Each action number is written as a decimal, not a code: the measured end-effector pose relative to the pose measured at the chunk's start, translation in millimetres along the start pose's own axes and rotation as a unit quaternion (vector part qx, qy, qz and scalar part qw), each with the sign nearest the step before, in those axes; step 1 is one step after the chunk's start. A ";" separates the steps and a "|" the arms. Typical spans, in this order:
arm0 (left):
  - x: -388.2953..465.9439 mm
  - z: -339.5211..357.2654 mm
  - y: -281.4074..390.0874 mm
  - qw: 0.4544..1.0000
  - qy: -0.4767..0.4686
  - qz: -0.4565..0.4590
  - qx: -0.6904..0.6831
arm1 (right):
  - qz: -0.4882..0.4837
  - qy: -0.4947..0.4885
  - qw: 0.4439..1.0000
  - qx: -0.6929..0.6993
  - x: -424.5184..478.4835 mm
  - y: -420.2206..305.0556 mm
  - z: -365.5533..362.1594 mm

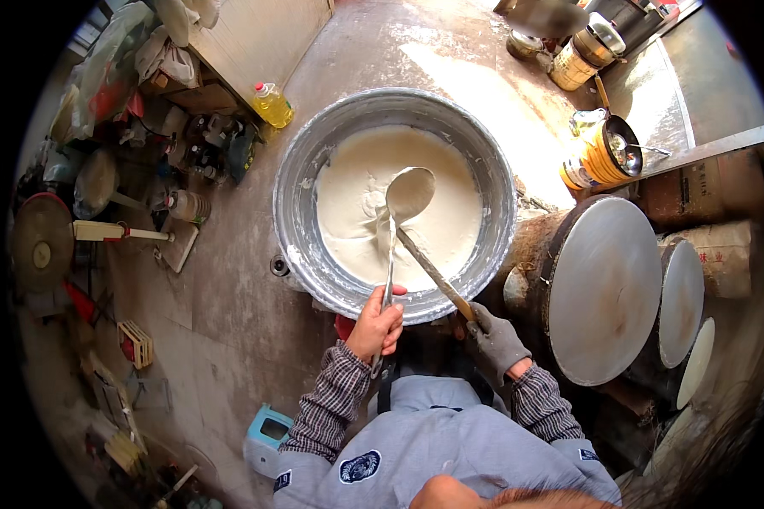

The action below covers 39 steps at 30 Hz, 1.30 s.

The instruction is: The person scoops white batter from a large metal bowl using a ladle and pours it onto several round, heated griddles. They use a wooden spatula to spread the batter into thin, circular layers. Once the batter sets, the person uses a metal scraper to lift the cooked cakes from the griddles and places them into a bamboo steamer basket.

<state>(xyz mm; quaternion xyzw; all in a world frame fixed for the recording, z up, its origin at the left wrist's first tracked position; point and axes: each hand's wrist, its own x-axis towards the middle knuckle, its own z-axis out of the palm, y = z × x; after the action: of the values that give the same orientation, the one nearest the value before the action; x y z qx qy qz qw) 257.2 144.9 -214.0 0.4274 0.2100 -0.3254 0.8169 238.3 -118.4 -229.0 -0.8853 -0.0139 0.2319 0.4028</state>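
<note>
Before me stands a large round metal pot [296, 210] with thick cream-coloured batter [356, 159] in it. My bare left hand [379, 323] grips the metal handle of a ladle [410, 193]; its bowl is coated with batter and sits over the pot's middle. In a grey glove, my right hand [498, 342] is closed around a wooden stick [436, 273] just outside the near right rim. The stick slants up-left into the pot, and its far end is hidden behind the ladle or in the batter.
To the right are round drum-like containers with flat metal faces [605, 292]. Beyond them a black pan [622, 146] rests on a yellow bucket [582, 162]. An oil bottle [272, 105] stands past the pot's far left. A blue plastic stool [270, 429] is beside my left arm.
</note>
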 end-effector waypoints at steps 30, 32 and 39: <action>86.1 -97.2 -47.6 0.964 0.239 -0.095 0.067 | 0.112 -0.058 0.970 -0.208 47.6 16.9 19.1; 91.9 -82.0 -44.2 0.969 0.209 -0.125 0.038 | 0.099 -0.100 0.979 -0.146 54.9 12.8 28.8; 41.9 -91.1 -28.4 0.969 0.218 -0.061 0.094 | 0.141 -0.047 0.987 -0.055 41.2 -4.3 -6.4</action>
<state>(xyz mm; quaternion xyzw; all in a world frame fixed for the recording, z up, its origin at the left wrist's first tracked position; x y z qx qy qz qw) 260.4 194.3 -305.8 0.5494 0.3770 -0.2918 0.6862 278.4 -111.3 -238.8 -0.8874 0.0791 0.3264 0.3159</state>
